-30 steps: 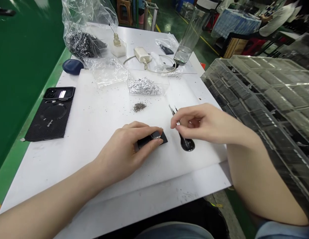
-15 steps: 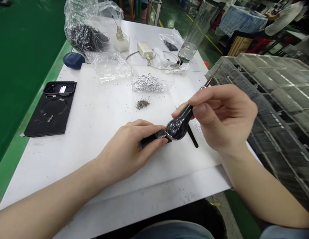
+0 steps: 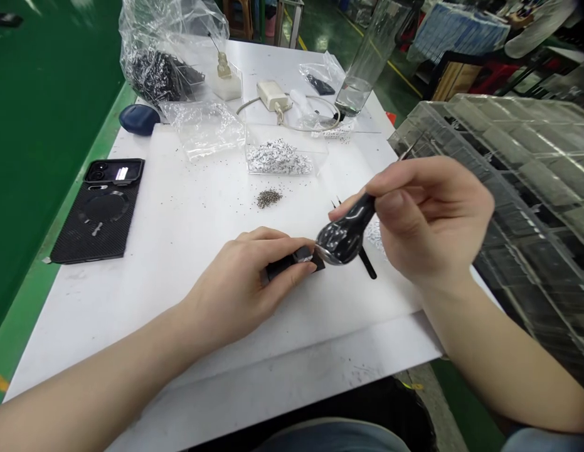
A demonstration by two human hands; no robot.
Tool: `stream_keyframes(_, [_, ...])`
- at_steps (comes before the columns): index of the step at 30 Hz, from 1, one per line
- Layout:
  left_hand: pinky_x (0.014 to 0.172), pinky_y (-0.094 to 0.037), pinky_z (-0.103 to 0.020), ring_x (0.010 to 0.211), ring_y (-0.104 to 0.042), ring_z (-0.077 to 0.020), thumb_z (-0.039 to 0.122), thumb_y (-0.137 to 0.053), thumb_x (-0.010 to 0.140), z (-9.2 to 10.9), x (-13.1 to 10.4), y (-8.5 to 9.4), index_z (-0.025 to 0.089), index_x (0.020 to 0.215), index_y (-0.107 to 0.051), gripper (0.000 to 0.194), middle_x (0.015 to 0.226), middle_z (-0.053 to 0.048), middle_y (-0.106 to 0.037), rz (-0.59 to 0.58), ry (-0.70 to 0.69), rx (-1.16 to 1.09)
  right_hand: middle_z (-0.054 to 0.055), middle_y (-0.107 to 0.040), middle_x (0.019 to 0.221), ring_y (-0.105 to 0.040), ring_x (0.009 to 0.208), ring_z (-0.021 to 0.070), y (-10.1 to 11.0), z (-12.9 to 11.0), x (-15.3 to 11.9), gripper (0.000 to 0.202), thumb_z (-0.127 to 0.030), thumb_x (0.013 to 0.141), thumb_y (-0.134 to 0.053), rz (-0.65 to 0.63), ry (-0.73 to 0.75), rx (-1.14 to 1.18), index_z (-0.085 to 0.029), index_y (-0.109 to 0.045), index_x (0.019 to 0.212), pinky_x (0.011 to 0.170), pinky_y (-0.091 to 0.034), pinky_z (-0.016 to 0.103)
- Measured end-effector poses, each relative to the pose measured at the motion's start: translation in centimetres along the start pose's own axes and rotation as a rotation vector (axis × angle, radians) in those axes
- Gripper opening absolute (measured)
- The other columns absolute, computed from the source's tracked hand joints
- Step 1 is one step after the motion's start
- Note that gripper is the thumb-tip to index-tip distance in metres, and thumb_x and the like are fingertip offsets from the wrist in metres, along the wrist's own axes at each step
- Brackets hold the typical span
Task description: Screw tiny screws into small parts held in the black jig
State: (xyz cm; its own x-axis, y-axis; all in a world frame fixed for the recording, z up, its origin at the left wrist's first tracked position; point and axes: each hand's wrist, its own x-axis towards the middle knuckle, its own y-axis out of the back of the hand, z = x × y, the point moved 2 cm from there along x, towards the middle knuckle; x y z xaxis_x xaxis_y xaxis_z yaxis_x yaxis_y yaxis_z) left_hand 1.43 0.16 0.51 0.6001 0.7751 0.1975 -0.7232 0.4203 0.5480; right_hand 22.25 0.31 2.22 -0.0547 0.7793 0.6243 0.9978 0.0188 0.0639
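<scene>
My left hand [image 3: 247, 276] is closed around a small black part [image 3: 303, 254], holding it low over the white work mat [image 3: 179, 238]. Between thumb and fingers of my right hand [image 3: 428, 220] is a screwdriver [image 3: 342, 240] with a glossy black bulb-shaped handle. Its thin metal shaft points up and to the right, while the round handle end is down beside the black part; whether they touch I cannot tell. Partly behind the screwdriver and right hand lie black tweezers [image 3: 368, 263]. Beyond the hands is a small pile of tiny dark screws [image 3: 269, 198].
A clear tray [image 3: 280, 158] holds small white-and-dark pieces. Farther back are plastic bags [image 3: 202, 129], a glue bottle [image 3: 226, 81], a white charger [image 3: 271, 95] and a clear cylinder [image 3: 360, 85]. A phone [image 3: 98, 213] lies left; clear drawer bins [image 3: 522, 169] stand right.
My right hand and the screwdriver have shifted slightly to the right, and the round handle end has turned a little. My left hand keeps its hold on the black part, almost still.
</scene>
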Motion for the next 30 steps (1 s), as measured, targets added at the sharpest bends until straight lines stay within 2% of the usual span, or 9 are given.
stream_keyframes(4, [0.085,-0.058,-0.031,0.099,-0.076,-0.0205,0.028,-0.063,0.102,-0.4,-0.1,-0.1,0.027,0.111,-0.081,0.021,0.111,0.0,-0.081,-0.002,-0.006,0.017,-0.004,-0.083,0.091,-0.08,0.081,0.015,0.5,0.6,0.3,0.017,-0.015,0.091,-0.081,-0.079,-0.064,-0.12,-0.029,-0.084,0.1,0.073,-0.066,0.027])
stream_keyframes(8, [0.086,-0.058,-0.03,0.101,-0.076,-0.0197,0.029,-0.064,0.102,-0.5,0.0,-0.1,0.027,0.114,-0.08,0.021,0.11,0.002,-0.082,0.015,-0.027,0.024,-0.005,-0.08,0.083,-0.077,0.067,0.0145,0.9,0.8,0.4,0.01,-0.03,0.096,-0.077,-0.002,-0.078,-0.023,-0.032,-0.082,0.104,0.059,-0.065,0.029])
stream_keyframes(11, [0.084,-0.059,-0.031,0.1,-0.076,-0.0205,0.032,-0.063,0.102,-0.6,-0.1,-0.2,0.028,0.112,-0.08,0.021,0.111,0.002,-0.081,0.011,-0.01,0.024,-0.002,-0.082,0.091,-0.079,0.078,0.0151,0.5,0.7,0.3,0.01,-0.021,0.093,-0.079,-0.084,-0.126,-0.087,-0.028,-0.083,0.098,0.07,-0.067,0.028])
stream_keyframes(13, [0.085,-0.059,-0.033,0.101,-0.076,-0.0215,0.033,-0.063,0.102,-0.7,-0.1,-0.2,0.028,0.112,-0.081,0.021,0.111,0.001,-0.081,0.012,0.007,0.026,-0.002,-0.082,0.089,-0.078,0.076,0.0138,0.7,0.7,0.5,0.012,-0.017,0.091,-0.08,-0.084,-0.135,-0.09,-0.028,-0.084,0.095,0.069,-0.065,0.026])
stream_keyframes(17, [0.096,-0.059,-0.034,0.107,-0.076,-0.0216,0.035,-0.071,0.099,-0.6,-0.2,-0.1,0.029,0.128,-0.076,0.03,0.116,0.002,-0.082,0.065,0.023,0.007,-0.005,-0.077,0.078,-0.069,0.059,0.0109,2.6,0.8,1.6,0.008,-0.034,0.098,-0.073,-0.007,-0.133,-0.075,-0.031,-0.081,0.099,0.057,-0.057,0.026])
stream_keyframes(20, [0.097,-0.06,-0.032,0.107,-0.077,-0.0194,0.028,-0.079,0.093,-0.2,-0.3,0.1,0.029,0.122,-0.078,0.028,0.116,0.003,-0.082,0.138,0.037,-0.056,-0.003,-0.074,0.074,-0.065,0.061,0.0109,3.9,0.5,2.4,0.01,-0.033,0.097,-0.072,-0.187,-0.24,-0.255,-0.026,-0.079,0.095,0.055,-0.049,0.026])
stream_keyframes(23, [0.096,-0.06,-0.033,0.105,-0.076,-0.0186,0.018,-0.08,0.09,0.4,-0.6,0.4,0.03,0.095,-0.083,0.013,0.112,0.003,-0.083,0.222,-0.03,-0.065,-0.003,-0.073,0.068,-0.062,0.06,0.0113,4.1,0.2,2.4,0.009,-0.028,0.091,-0.076,-0.505,-0.378,-0.376,-0.023,-0.082,0.095,0.054,-0.045,0.027])
stream_keyframes(26, [0.095,-0.06,-0.038,0.108,-0.074,-0.0209,0.013,-0.08,0.089,0.9,-1.0,0.5,0.033,0.091,-0.084,0.021,0.119,0.004,-0.081,0.284,-0.062,-0.035,-0.004,-0.072,0.063,-0.061,0.058,0.0115,3.8,0.4,2.0,0.018,-0.029,0.093,-0.071,-0.768,-0.456,-0.486,-0.021,-0.081,0.106,0.059,-0.047,0.027])
stream_keyframes(30, [0.091,-0.062,-0.039,0.103,-0.073,-0.0199,0.01,-0.08,0.088,2.5,-1.3,0.9,0.038,0.094,-0.083,0.029,0.111,0.006,-0.078,0.405,-0.072,-0.012,-0.005,-0.071,0.062,-0.06,0.056,0.0106,4.4,0.8,2.6,0.016,-0.024,0.093,-0.069,-0.747,-0.438,-0.57,-0.021,-0.081,0.103,0.06,-0.045,0.026])
